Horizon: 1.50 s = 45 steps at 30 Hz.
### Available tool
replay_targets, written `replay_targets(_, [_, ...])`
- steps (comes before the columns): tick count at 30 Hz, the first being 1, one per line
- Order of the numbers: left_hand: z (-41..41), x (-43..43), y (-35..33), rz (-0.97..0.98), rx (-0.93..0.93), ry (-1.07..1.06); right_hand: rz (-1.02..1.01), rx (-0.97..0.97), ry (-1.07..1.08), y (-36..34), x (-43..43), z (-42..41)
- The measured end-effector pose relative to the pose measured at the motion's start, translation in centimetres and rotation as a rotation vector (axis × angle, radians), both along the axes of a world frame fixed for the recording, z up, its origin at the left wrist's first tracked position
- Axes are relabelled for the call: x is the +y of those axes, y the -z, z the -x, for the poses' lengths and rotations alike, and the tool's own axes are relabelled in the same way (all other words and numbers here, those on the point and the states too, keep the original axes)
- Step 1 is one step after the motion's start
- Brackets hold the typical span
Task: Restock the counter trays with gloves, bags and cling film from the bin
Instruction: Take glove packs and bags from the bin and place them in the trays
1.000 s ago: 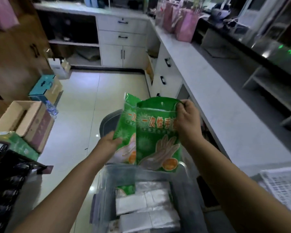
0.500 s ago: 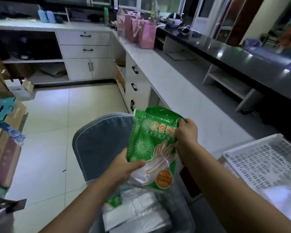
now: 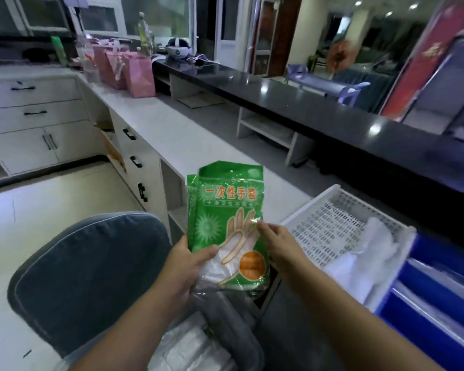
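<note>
Left hand point(image 3: 190, 261) clamped on the lower edge of two green printed plastic glove packets point(image 3: 228, 223), right hand point(image 3: 275, 241) pinching their right side, both raised above the clear plastic bin point(image 3: 225, 317). Beside, white perforated counter tray point(image 3: 330, 223) holding only some white bags point(image 3: 359, 263). Restocking judged barely begun: gloves not yet placed, more packs left in the bin.

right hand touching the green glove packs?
Touching. The head view shows the right hand with fingertips pinching the right edge of the green glove packs; no gap is visible.
</note>
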<state>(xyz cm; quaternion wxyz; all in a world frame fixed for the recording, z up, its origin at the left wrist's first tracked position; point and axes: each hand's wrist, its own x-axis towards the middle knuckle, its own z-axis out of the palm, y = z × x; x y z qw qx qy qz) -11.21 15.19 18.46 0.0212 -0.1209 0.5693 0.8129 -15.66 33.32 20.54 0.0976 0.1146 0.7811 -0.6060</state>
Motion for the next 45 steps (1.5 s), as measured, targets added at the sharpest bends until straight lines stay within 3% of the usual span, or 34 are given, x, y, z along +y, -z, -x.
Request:
replay_targets(5, [1.5,8.1,-2.4,-0.082,0.025,0.14,0.344,0.031,-0.13,-2.2,7.2,-2.5])
replay_targets(11, [3.0,19.8,-4.3,-0.113,0.087,0.316,0.299,0.021,0.049,-4.6,18.8,-3.5])
replay_targets(16, [4.5,29.8,-4.7,-0.112,0.116,0.46,0.49,-0.053,0.143,-5.0,28.5,-3.5])
replay_targets(18, [5.3,33.6,-4.5,-0.068,0.135,0.483,0.477,-0.017,0.195,-4.8,32.2,-3.3])
replay_targets(23, [7.2,42.2,-3.9,0.201,0.223,0.668,0.132,0.209,0.275,-5.5,42.3,-2.9])
replay_targets(27, [7.5,47.2,-2.1,0.545,0.32,0.55,-0.205,0.349,0.284,-7.2,49.3,-3.7])
replay_targets(29, [7.3,48.9,-1.0,0.76,0.453,0.607,-0.373,0.36,0.321,-7.8,51.8,-4.3])
replay_targets(33, [8.1,52.8,1.3,1.314,0.847,0.934,-0.711,0.304,0.36,-8.5,54.9,-5.9])
replay_targets(35, [8.9,54.4,2.3,1.514,0.942,1.056,-0.804,0.295,0.368,-8.5,55.4,-6.8])
replay_targets(37, [10.0,55.6,3.2,1.6,0.886,1.172,-0.876,0.293,0.373,-8.3,55.6,-7.6])
replay_targets(40, [11.7,57.0,4.0,1.636,0.647,1.337,-0.928,0.274,0.389,-8.1,55.6,-9.0])
replay_targets(45, [13.0,57.8,4.8,1.617,0.491,1.431,-0.908,0.228,0.448,-7.5,54.9,-9.9])
